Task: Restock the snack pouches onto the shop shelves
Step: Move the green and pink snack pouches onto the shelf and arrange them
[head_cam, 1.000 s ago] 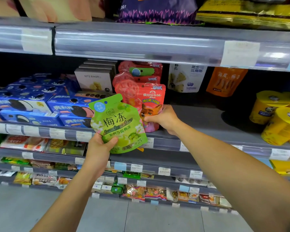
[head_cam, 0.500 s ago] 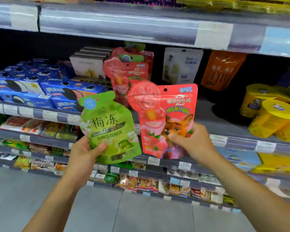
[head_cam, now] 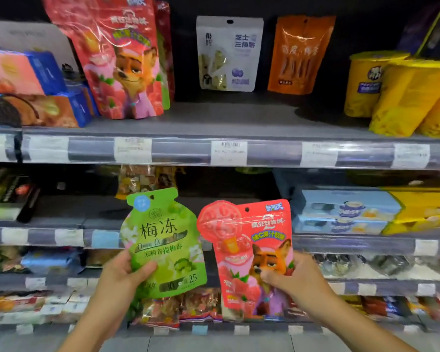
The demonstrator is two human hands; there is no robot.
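Observation:
My left hand (head_cam: 120, 278) grips the lower left of a green snack pouch (head_cam: 165, 240) with Chinese lettering, held upright in front of the lower shelves. Beside it, my right hand (head_cam: 295, 278) holds a red pouch (head_cam: 247, 250) printed with a cartoon fox, pinched at its lower right. The two pouches hang side by side, almost touching. On the upper shelf (head_cam: 214, 123) at the left stands a matching red fox pouch (head_cam: 122, 57), upright, with more red pouches behind it.
Blue and orange biscuit boxes (head_cam: 31, 90) sit left of the shelved red pouch. A white pouch (head_cam: 229, 54) and an orange pouch (head_cam: 300, 54) stand at the shelf's back, yellow tubs (head_cam: 404, 95) at the right. Bare shelf lies in front of the white pouch. Lower shelves carry boxes and packets.
My right hand pulled the red fox pouch off the upper shelf and brought it down beside the green pouch. Both hands now sit lower, and the camera is closer to the shelves.

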